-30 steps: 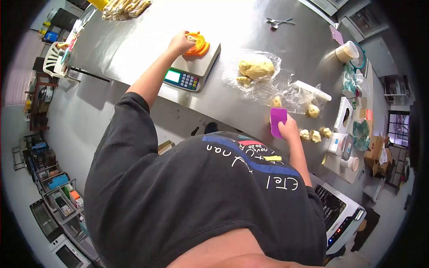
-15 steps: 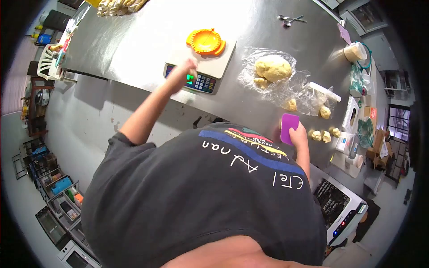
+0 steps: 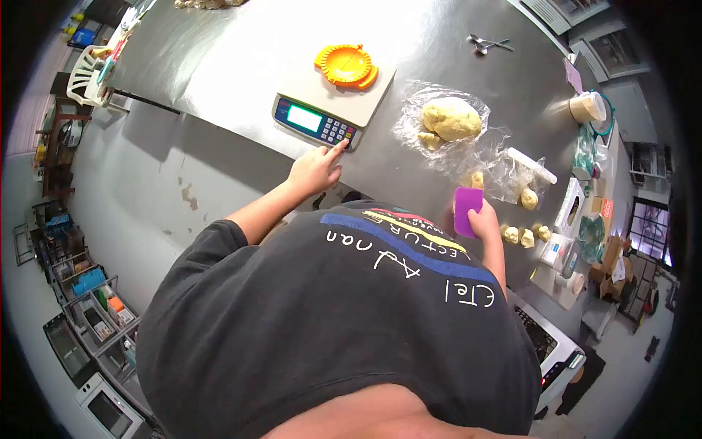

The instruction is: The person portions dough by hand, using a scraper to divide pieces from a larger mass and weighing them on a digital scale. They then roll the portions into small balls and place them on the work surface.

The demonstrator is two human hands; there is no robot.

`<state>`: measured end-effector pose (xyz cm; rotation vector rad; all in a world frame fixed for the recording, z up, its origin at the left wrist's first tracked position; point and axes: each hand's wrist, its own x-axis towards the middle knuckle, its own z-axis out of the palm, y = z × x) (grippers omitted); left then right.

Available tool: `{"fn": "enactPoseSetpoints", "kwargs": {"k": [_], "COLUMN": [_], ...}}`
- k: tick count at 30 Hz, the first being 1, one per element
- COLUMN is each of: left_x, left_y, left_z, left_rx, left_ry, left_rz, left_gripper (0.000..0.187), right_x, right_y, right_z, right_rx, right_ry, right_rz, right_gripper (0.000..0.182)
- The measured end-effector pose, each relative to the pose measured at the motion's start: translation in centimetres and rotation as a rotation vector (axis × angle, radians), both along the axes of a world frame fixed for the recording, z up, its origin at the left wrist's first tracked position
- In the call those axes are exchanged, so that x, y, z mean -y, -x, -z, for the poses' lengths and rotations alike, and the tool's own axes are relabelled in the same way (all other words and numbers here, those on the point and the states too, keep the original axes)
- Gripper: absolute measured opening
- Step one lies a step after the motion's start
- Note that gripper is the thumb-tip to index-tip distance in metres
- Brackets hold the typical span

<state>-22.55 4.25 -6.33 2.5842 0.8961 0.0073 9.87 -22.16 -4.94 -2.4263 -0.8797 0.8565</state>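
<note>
My left hand [image 3: 313, 173] holds nothing; its index finger is stretched out onto the lower right corner of the keypad of a digital scale [image 3: 311, 124]. The scale's display is lit. On its white platform lies an orange dumpling mould [image 3: 346, 66], spread open. My right hand [image 3: 484, 221] grips a purple dough scraper [image 3: 468, 209] near the table's front edge. A small dough piece [image 3: 477, 180] sits just beyond the scraper, and several small dough lumps [image 3: 527, 238] lie right of that hand. A large dough mass [image 3: 451, 118] rests on clear plastic wrap [image 3: 411, 135].
The metal table [image 3: 431, 44] holds crossed spoons [image 3: 488, 44] at the back. A white rolling pin [image 3: 531, 165] and another dough ball [image 3: 529, 198] lie on the right. A tub [image 3: 587, 107] and packages stand along the right edge.
My left hand has drawn back from over the scale's display to its lower right keys, leaving the display uncovered. My right hand still holds the scraper. The whole view has shifted slightly.
</note>
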Motion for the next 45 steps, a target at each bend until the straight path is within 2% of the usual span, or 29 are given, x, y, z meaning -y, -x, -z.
{"fn": "enactPoseSetpoints", "kwargs": {"k": [2,4,7,8,11,16,18,21,24,29,35,45], "left_x": [0.3,0.6,1.2,1.3,1.9,2.5,2.6,2.9,3.3,3.4,3.7,4.1], "left_y": [-0.2,-0.3,-0.7,-0.9,-1.3,-1.5,-1.5,-1.6,-1.7,-2.4,-2.8,-2.9], "left_z": [0.0,-0.2,-1.1,-1.0,-1.8,-1.4,-1.4,-1.4,-1.0,-0.9,-1.0,-0.3], "left_rx": [0.012,0.023,-0.044,-0.071,-0.109,-0.14,-0.044,-0.059,-0.09,-0.135,-0.172,-0.172], "left_ry": [-0.012,-0.013,0.003,0.04,0.041,0.037,0.137,0.158,0.091,0.049,-0.022,-0.091], "left_rz": [-0.004,-0.011,-0.068,-0.085,-0.129,-0.196,-0.261,-0.318,-0.25,-0.271,-0.256,-0.24], "left_gripper": [0.065,0.066,0.069,0.07,0.07,0.069,0.067,0.067,0.068,0.071,0.07,0.07], "right_x": [0.6,0.8,0.5,1.0,0.2,0.5,0.6,0.8,0.8,1.1,0.9,0.7], "right_y": [-0.9,-1.6,-1.6,-2.4,-1.5,-2.2,-2.5,-2.7,-2.4,-2.7,-2.4,-2.5], "right_z": [1.5,2.5,1.5,3.4,0.1,0.0,0.1,-0.6,-1.5,-1.4,-2.0,-1.3], "right_rx": [-0.01,-0.157,-0.118,-0.179,-0.068,-0.096,-0.116,-0.096,-0.163,-0.061,-0.152,-0.103], "right_ry": [-0.015,-0.042,-0.023,-0.05,-0.006,-0.021,-0.015,0.015,0.016,-0.006,-0.005,0.004], "right_rz": [-0.023,-0.022,-0.066,-0.053,-0.126,-0.197,-0.223,-0.305,-0.307,-0.371,-0.292,-0.289], "right_gripper": [0.036,0.037,0.036,0.036,0.036,0.034,0.034,0.034,0.034,0.034,0.033,0.031]}}
